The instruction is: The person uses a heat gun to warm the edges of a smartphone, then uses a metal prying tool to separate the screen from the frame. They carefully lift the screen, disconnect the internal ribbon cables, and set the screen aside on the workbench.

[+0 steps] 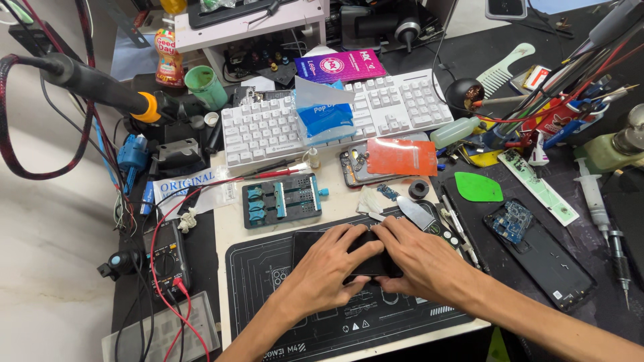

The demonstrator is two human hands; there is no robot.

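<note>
Head view: at lower centre of the frame, the left hand [322, 271] and right hand [419, 258] both press on a black phone [372, 263] lying flat on the dark work mat [261, 275] on the tabletop. Fingers of both hands are curled down over the phone, gripping it. Just above sits a grey clamp fixture [282, 200]; a white keyboard [268, 127] lies further up. An opened phone [540, 251] lies at right.
</note>
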